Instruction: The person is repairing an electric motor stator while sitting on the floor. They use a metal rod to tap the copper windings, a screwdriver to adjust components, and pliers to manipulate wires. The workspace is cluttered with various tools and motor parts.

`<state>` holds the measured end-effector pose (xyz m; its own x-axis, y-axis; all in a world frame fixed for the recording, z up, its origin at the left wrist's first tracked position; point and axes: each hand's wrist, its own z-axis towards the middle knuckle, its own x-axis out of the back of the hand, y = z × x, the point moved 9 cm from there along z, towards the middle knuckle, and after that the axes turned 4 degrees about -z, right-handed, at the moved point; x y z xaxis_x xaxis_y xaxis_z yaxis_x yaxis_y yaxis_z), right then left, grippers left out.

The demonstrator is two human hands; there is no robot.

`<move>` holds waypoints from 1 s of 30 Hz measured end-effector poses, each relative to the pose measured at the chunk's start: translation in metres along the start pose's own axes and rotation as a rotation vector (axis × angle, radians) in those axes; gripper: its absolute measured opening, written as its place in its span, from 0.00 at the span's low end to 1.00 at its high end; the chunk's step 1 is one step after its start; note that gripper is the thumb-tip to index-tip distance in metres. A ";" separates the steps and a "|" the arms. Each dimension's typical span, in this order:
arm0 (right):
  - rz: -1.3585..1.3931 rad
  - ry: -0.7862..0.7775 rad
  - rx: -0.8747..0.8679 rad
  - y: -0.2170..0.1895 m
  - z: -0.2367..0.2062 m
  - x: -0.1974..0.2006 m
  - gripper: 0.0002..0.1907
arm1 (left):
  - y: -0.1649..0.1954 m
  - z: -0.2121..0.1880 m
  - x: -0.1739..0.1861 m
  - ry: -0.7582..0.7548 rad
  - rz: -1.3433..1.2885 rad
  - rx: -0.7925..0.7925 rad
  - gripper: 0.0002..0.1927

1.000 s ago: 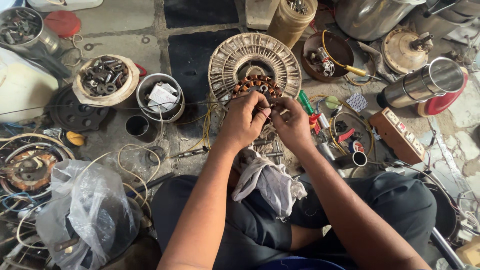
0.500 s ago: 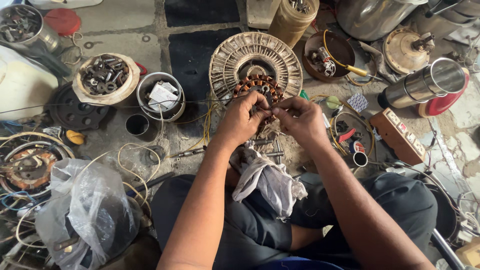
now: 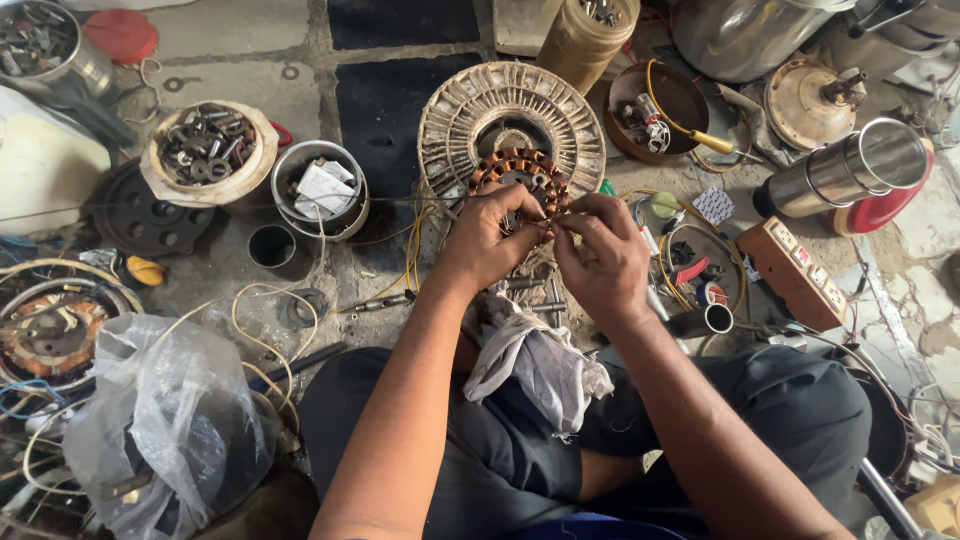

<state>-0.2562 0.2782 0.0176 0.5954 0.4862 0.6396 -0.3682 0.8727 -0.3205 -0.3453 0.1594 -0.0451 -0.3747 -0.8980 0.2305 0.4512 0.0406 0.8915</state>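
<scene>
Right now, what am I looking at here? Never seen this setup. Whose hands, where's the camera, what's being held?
One view, from a camera worn on the person's head, looking down at their lap and the floor. The left hand and right hand pinch at a copper-wound motor stator, which lies on a round ribbed metal disc. A grey rag rests on the lap. Around them: a bowl of bolts and nuts, a steel flask, a wooden switch box, a plastic bag.

Glossy copper-wound stator (image 3: 520, 178), shiny steel flask (image 3: 845, 170), crumpled grey cloth (image 3: 535, 362), clear plastic bag (image 3: 160, 420)
</scene>
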 end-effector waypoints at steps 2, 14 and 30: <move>0.000 -0.019 0.058 -0.004 0.001 0.000 0.09 | 0.002 0.000 0.000 -0.025 0.006 -0.020 0.09; 0.621 -0.139 -0.795 0.072 -0.027 -0.042 0.04 | 0.010 0.000 0.001 -0.004 0.055 -0.043 0.11; 1.379 -0.370 -1.309 0.111 -0.055 -0.089 0.11 | 0.012 0.001 0.001 0.034 0.050 -0.082 0.07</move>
<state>-0.3107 0.3342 -0.1130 0.1859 0.8817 -0.4336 0.4047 -0.4708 -0.7840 -0.3406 0.1598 -0.0336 -0.3233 -0.9101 0.2593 0.5342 0.0507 0.8438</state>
